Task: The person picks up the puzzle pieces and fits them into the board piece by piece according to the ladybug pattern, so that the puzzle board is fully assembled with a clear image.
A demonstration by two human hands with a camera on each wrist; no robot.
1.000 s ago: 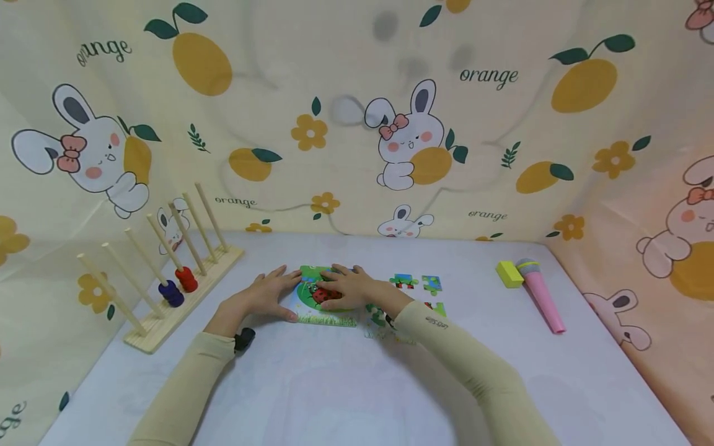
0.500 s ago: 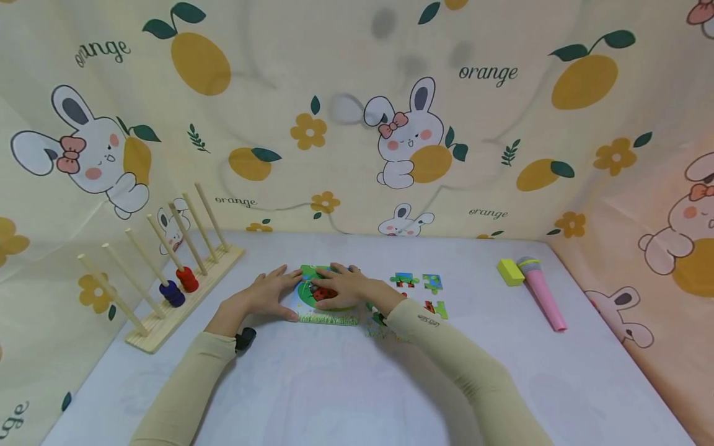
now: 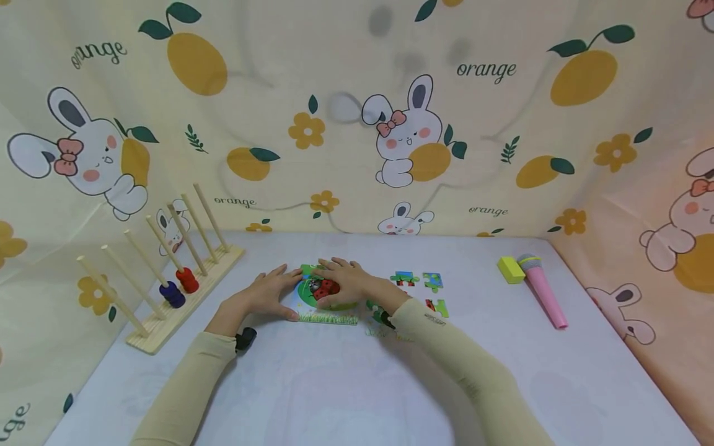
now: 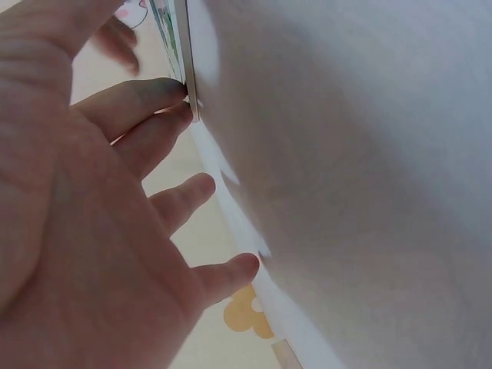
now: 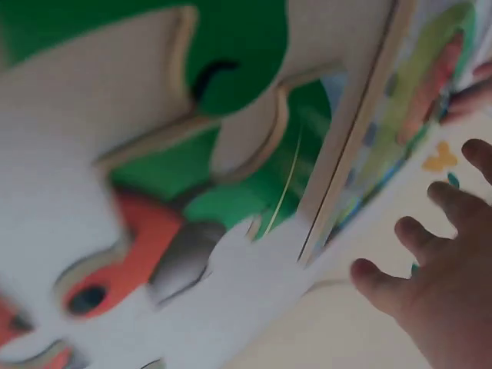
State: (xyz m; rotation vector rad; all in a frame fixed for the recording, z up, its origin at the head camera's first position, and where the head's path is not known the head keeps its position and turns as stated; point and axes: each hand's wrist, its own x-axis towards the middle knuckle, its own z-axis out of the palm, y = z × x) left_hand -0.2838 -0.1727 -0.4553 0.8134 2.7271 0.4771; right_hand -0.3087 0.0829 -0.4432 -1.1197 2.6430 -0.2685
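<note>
A picture board with a ladybug on a green leaf (image 3: 326,319) lies flat on the table. My left hand (image 3: 264,296) rests at its left side, fingers spread, thumb by the near left corner. In the left wrist view, two fingertips of that hand (image 4: 100,207) touch the board's edge (image 4: 190,65). Over the board's right part is my right hand (image 3: 348,285), fingers spread, hiding some of the picture. The right wrist view shows its fingers (image 5: 419,242) apart from the board edge (image 5: 350,146), holding nothing. Loose jigsaw pieces (image 3: 432,282) lie right of the board.
A wooden peg stand (image 3: 195,303) with dark blue rings (image 3: 171,294) and red rings (image 3: 187,280) stands on the left. A yellow block (image 3: 511,271) and a pink toy microphone (image 3: 543,294) lie on the right. A printed cloth wall (image 3: 346,173) rises behind the white table (image 3: 329,384).
My right hand's fingers have shifted slightly leftward and away from me, uncovering a bit more of the ladybug. The left hand stays at the board's left edge.
</note>
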